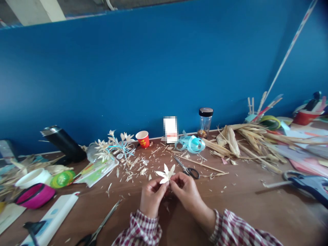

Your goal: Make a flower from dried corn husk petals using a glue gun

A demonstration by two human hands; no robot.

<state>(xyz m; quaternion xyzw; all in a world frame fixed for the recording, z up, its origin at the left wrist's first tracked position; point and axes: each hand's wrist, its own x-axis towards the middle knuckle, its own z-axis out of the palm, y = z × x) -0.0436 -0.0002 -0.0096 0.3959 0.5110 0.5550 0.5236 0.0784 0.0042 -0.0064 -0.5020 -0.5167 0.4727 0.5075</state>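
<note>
A cream-coloured flower with pointed petals, apparently of corn husk [166,173], is held up between my hands. My left hand [151,195] pinches it low on its left side. From the right, my right hand [186,191] closes thumb and fingers at its base, and the fingertips hide that part. Just beyond my right hand lie black-handled scissors [188,169]. A second pair of scissors [101,225] rests nearer, left of my left sleeve. Similar finished-looking flowers [114,145] with light blue stems stand at the back left.
Husk scraps [135,164] litter the table's middle. A red paper cup [142,139], blue ribbon [192,144] and lidded jar [205,123] stand along the blue partition. Dried husks [233,143] and a glue gun [304,186] lie right. At left are a black flask [64,143] and power strip [55,215].
</note>
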